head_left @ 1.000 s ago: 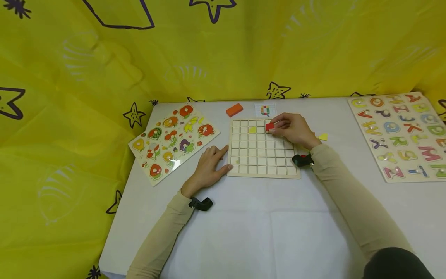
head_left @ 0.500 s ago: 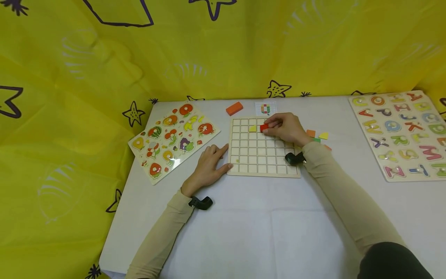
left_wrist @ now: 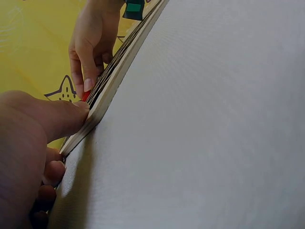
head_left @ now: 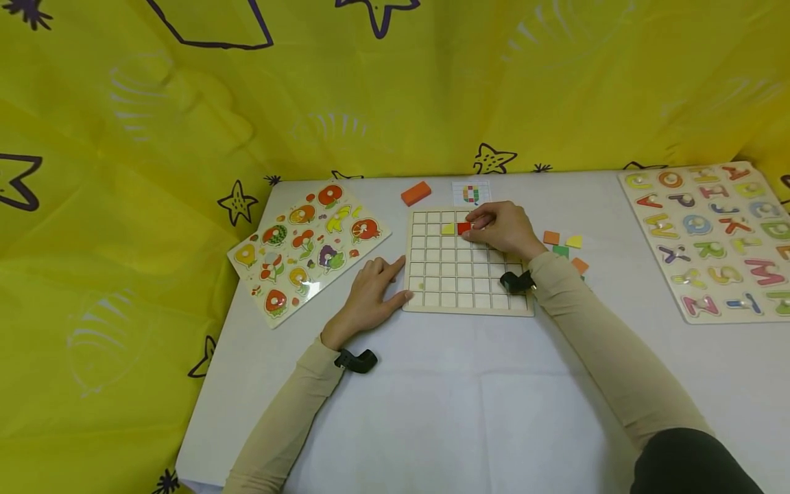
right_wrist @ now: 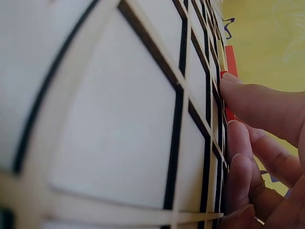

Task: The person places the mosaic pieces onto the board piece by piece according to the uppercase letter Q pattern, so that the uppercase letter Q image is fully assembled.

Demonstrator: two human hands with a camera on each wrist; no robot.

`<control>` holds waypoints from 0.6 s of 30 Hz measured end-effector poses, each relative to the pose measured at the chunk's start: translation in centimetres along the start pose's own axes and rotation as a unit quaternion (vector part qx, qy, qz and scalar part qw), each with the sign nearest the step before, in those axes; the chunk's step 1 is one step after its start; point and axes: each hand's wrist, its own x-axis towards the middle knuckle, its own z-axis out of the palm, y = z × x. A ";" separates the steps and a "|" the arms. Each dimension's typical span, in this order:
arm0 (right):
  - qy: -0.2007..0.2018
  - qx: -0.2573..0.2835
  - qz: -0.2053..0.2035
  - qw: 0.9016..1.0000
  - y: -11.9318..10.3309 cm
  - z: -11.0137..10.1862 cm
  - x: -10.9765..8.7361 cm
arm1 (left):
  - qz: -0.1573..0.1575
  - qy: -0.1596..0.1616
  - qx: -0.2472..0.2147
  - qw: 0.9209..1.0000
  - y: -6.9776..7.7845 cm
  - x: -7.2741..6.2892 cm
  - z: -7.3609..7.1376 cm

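Observation:
A wooden grid board (head_left: pixel 467 313) lies flat on the table. My right hand (head_left: pixel 503 228) reaches over its far part, thumb and fingertips pinching a red square tile (head_left: pixel 463 228) at a cell in an upper row. Directly left of this tile sits a yellow tile (head_left: pixel 448 229) with a rounded corner. In the right wrist view the thumb (right_wrist: pixel 262 105) is right at red, low against the grid. My left hand (head_left: pixel 369 295) touches the board's left edge with extended thumb and index finger. The left wrist view shows the left thumb (left_wrist: pixel 64 117) on the wooden rim.
Several loose orange, green and yellow tiles (head_left: pixel 560 252) lie right of the board. Behind it are a pattern card (head_left: pixel 471 193) and an orange block (head_left: pixel 416 193). A fruit puzzle (head_left: pixel 317 274) lies left, an alphabet puzzle (head_left: pixel 697 219) right. A yellow curtain (head_left: pixel 395 103) hangs behind.
My right hand has moved left with the red tile and lowered it into place beside the yellow one. More loose tiles show at the right. The left hand has stayed put.

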 end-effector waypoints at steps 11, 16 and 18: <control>0.014 -0.003 0.027 1.000 -0.4 0.2 0.0 | 0.000 0.000 -0.006 1.000 0.1 -0.1 -0.1; 0.016 -0.002 0.035 0.999 -0.5 0.2 -0.1 | 0.002 0.002 -0.006 1.000 0.2 -0.1 -0.1; 0.017 0.001 0.032 0.999 -0.5 0.2 -0.1 | 0.002 0.003 -0.008 1.000 0.2 -0.1 -0.2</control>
